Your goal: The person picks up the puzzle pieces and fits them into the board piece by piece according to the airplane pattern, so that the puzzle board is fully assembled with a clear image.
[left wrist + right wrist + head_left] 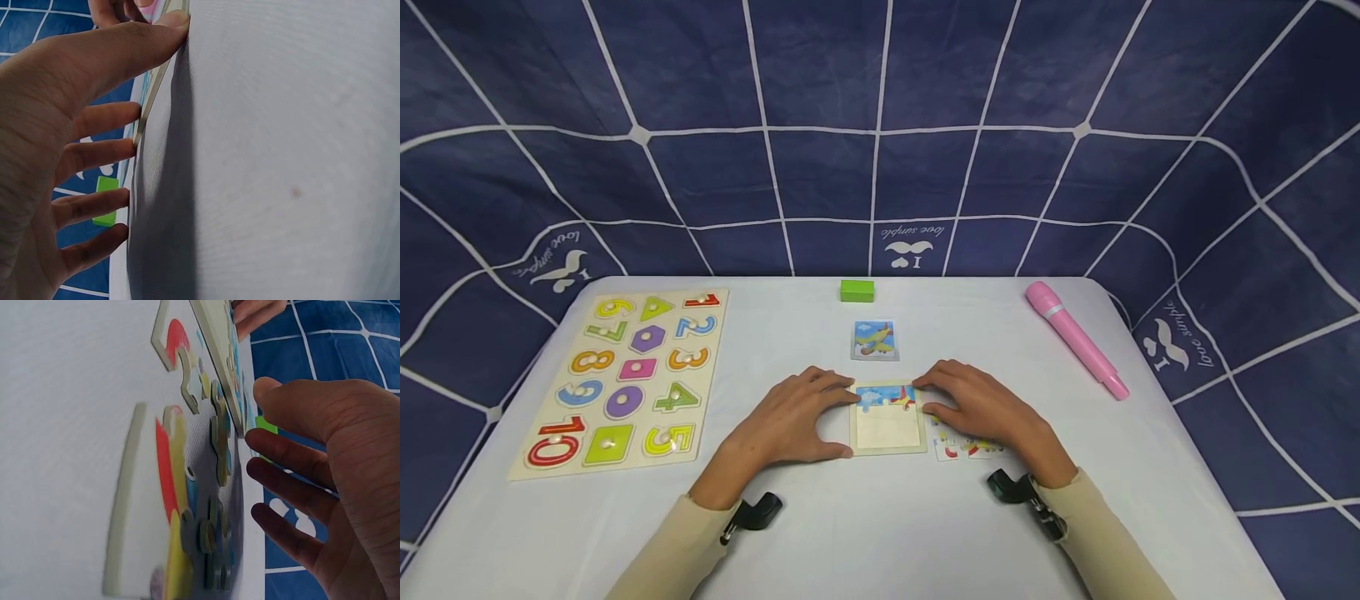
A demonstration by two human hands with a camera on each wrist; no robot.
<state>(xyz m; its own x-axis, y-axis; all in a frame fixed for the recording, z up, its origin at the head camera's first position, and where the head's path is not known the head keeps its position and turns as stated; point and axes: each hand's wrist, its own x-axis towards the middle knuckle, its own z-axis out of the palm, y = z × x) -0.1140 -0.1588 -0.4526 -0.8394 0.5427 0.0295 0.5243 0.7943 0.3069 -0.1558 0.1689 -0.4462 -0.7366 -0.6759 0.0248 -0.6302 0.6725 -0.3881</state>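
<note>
A square wooden puzzle board [887,429] lies in front of me, with a row of blue-sky pieces [886,397] along its far side. My left hand [793,417] spreads along the board's left edge, thumb near the near corner and fingertips by the far one. In the left wrist view its thumb [125,47] meets the board's rim. My right hand [985,404] rests at the far right corner, fingers extended and slightly bent. Loose puzzle pieces [951,448] lie under and beside it, partly hidden; the right wrist view shows several of these pieces [169,519] on the cloth.
A picture card of a yellow plane [875,340] lies beyond the board, with a green block [857,291] behind it. A number-and-shape board [625,379] lies at the left. On the right is a pink microphone-like stick [1078,342]. Dark blue checked cloth [820,175] hangs behind the white table.
</note>
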